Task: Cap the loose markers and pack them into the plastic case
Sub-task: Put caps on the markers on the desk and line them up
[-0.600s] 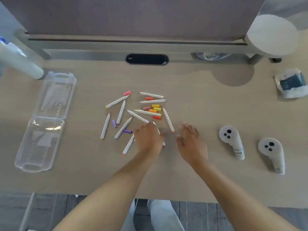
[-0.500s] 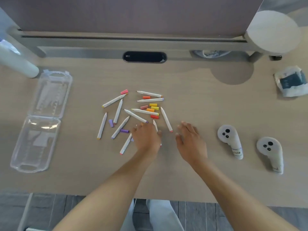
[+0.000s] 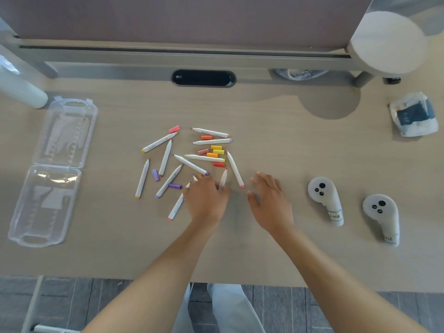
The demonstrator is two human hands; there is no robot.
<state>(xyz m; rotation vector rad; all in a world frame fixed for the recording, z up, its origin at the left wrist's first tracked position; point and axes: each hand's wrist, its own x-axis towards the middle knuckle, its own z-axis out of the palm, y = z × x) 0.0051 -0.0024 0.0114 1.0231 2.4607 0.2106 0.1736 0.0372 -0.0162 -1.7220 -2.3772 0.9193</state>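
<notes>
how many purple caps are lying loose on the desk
2. One purple cap lies between the two leftmost markers. The other purple cap lies just left of the left hand. That hand covers part of the pile, so another could be hidden beneath it.

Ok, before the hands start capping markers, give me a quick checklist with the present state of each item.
1. Plastic case open on the desk: ok.
2. Markers capped: not ok, tips bare.
3. Loose caps within reach: ok, among the markers.
4. Left hand holding a marker: cannot tell, its fingers hide the markers under them.
5. Right hand free: ok, spread and holding nothing.
6. Case holding markers: not ok, none inside.
</notes>
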